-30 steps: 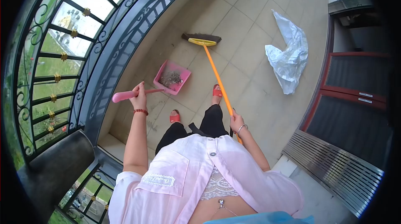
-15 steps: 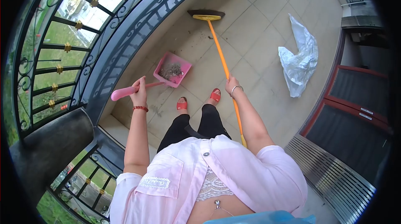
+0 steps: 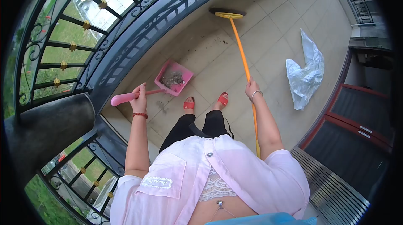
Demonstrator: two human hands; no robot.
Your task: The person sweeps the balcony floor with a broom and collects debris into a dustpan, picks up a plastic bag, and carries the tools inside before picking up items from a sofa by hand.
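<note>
Grips the orange broom (image 3: 240, 49) in a closed right hand (image 3: 252, 89), pointing it lengthwise ahead and slightly left, to a yellow head (image 3: 229, 15) near the far left edge of the tiled floor (image 3: 214, 78). With the left hand (image 3: 139, 99), the nearer one, clasps the handle (image 3: 124, 98) of the pink dustpan (image 3: 186, 74), ahead and to that hand's right, near the same edge.

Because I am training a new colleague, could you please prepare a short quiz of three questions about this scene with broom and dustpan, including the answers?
1. Which hand holds the broom?
2. True or false: loose debris lies inside the pink dustpan.
3. Where is the crumpled white plastic?
(a) over the railing
(b) on the tiled floor
(c) under the broom

Key: 1. The right hand. 2. True. 3. b.
</note>
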